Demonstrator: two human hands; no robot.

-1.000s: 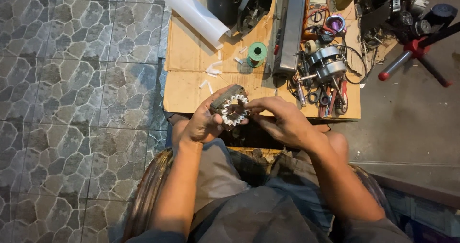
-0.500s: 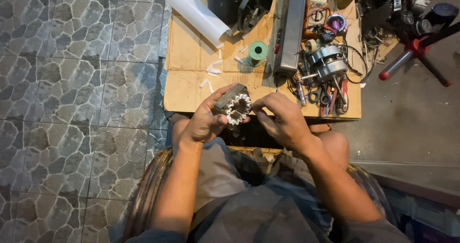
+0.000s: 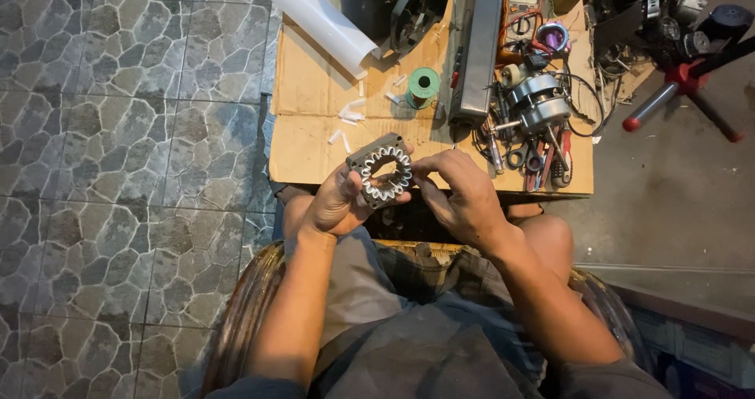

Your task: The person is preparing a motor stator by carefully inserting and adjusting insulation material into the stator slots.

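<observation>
The left hand (image 3: 334, 202), palm up, grips a motor core (image 3: 380, 169); the right hand (image 3: 460, 191) pinches at its rim, fingers curled.

Tool clutter (image 3: 535, 124) right; cardboard (image 3: 307, 143) left bare

An orange multimeter (image 3: 523, 2) with a small grey rectangular screen lies on the cardboard (image 3: 303, 143).

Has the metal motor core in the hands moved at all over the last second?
Barely. The motor core sits at the cardboard sheet's near edge as before, only turned slightly in the left hand.
</observation>
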